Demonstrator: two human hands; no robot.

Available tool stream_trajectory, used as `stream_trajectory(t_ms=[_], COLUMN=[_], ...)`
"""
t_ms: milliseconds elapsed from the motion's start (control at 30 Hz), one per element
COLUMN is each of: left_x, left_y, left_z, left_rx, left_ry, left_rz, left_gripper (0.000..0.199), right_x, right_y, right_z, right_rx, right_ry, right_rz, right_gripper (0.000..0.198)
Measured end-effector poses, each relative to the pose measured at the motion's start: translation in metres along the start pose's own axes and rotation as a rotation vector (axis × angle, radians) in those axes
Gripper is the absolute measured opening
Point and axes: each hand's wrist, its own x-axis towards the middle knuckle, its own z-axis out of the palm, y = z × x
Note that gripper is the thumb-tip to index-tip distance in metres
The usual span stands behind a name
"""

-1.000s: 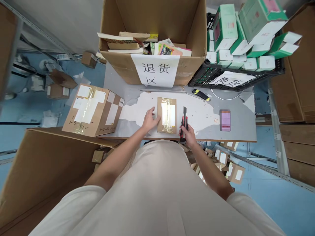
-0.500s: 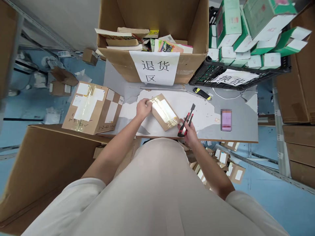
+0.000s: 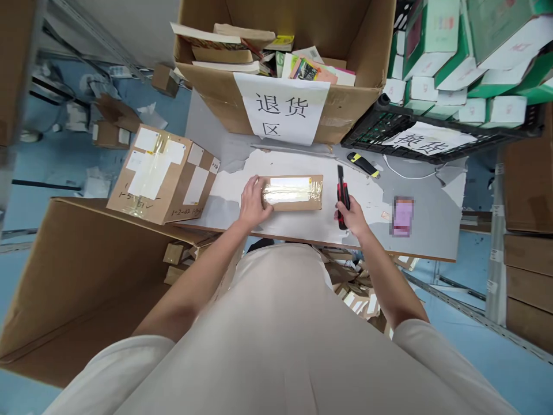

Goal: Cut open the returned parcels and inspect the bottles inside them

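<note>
A small cardboard box (image 3: 292, 193), with a white label and shiny tape across it, lies lengthwise on the worktable (image 3: 224, 202). My left hand (image 3: 254, 203) grips its left end, fingers over the far side and thumb at the near edge. My right hand (image 3: 352, 215) is closed around a red and black utility knife (image 3: 343, 202), its tip pointing away from me. The knife is apart from the box, to its right. Beyond it lies a second, black and yellow utility knife (image 3: 363, 164).
A large carton of books (image 3: 345, 115) with a paper sign stands at the back. Beside it is a black crate (image 3: 375, 135) of green and white boxes. A taped carton (image 3: 173, 173) sits left, a pixelated pink item (image 3: 402, 217) right. An open carton (image 3: 78, 259) stands lower left.
The small box has been turned from a slant to lie straight along the table. My right hand has moved right with the knife, away from the box's end.
</note>
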Motion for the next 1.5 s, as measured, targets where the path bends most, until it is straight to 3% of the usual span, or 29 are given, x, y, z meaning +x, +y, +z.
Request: stream_trajectory(t_ms=[100,167,333,467,667,867,1033,1200,1500], left_x=[0.018,0.025,0.031,0.035,0.041,0.042,0.043,0.042,0.042], left_y=[0.011,0.019,0.030,0.030,0.029,0.031,0.031,0.030,0.031], left_z=[0.004,0.010,0.022,0.023,0.025,0.027,0.029,0.032,0.030], left_rx=[0.149,0.196,0.175,0.141,0.058,0.079,0.127,0.100,0.080], left_ry=[-0.221,-0.275,-0.211,-0.218,-0.198,-0.195,-0.198,-0.163,-0.162], left_rz=[0.235,0.276,0.172,0.178,0.149,0.112,0.110,0.084,0.112], left_gripper=[0.097,0.106,0.109,0.106,0.108,0.106,0.109,0.108,0.109], right_x=[-0.020,-0.028,-0.028,-0.022,-0.005,-0.010,-0.016,-0.025,-0.033], right_y=[0.009,0.011,0.009,0.006,-0.004,-0.007,-0.006,-0.003,-0.012], right_z=[-0.011,-0.011,-0.006,-0.013,-0.026,-0.043,-0.040,-0.043,-0.072], right_rx=[-0.074,-0.092,-0.031,0.004,-0.126,-0.214,-0.218,-0.267,-0.304], right_ry=[-0.066,-0.093,-0.151,-0.226,-0.280,-0.393,-0.361,-0.437,-0.445], right_rz=[0.060,0.080,0.086,0.091,0.064,0.114,0.080,0.075,0.141], right_gripper=[0.072,0.079,0.074,0.075,0.070,0.070,0.068,0.065,0.065])
